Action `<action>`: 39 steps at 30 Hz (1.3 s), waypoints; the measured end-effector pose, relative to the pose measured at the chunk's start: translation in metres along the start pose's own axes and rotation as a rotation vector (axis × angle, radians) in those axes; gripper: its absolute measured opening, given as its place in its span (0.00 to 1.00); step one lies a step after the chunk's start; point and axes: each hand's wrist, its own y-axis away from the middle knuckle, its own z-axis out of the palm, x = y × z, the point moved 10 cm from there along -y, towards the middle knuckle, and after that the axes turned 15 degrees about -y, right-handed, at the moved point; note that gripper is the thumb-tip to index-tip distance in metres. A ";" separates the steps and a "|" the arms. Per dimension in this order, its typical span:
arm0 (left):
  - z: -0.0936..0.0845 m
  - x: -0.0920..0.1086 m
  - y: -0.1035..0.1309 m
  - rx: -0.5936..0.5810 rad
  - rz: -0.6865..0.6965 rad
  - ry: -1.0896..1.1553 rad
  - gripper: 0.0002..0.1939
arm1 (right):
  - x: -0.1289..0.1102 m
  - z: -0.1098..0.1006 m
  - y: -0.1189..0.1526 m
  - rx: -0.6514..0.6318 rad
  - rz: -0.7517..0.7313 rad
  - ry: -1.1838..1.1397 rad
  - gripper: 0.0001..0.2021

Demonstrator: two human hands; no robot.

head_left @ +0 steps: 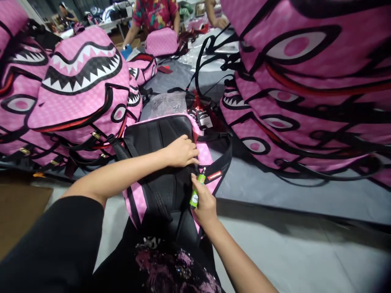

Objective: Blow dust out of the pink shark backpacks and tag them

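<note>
A pink and black backpack [165,162] lies in front of me with its black padded back facing up, its near end against my lap. My left hand [182,151] reaches across it, fingers bent down and closed on the right-hand edge. Just below, my right hand [205,205] is wrapped round a bright green pen-like tube [198,189] with a narrow metal tip, which points up toward that edge. Beside the tip are a black strap [224,160] and a small red label [214,176] on the pink side. Hang tags [204,118] rest at the pack's far right corner.
Pink shark-face backpacks are piled at the left [82,81] and stacked high at the right [293,93] on the grey table [262,187]. Clear plastic wrapping [168,103] lies behind my pack. Across the table a person in a patterned shirt [155,14] stands by a pink pouch [161,42].
</note>
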 end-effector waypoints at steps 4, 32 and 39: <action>0.000 -0.038 -0.006 -0.039 0.049 0.076 0.19 | 0.012 -0.008 0.009 0.055 0.026 0.007 0.34; 0.002 -0.022 0.045 0.249 -0.125 0.148 0.07 | 0.050 -0.044 -0.063 0.430 0.411 0.037 0.09; 0.002 -0.021 0.046 0.285 -0.135 0.103 0.07 | 0.052 -0.040 -0.066 0.416 0.422 0.041 0.09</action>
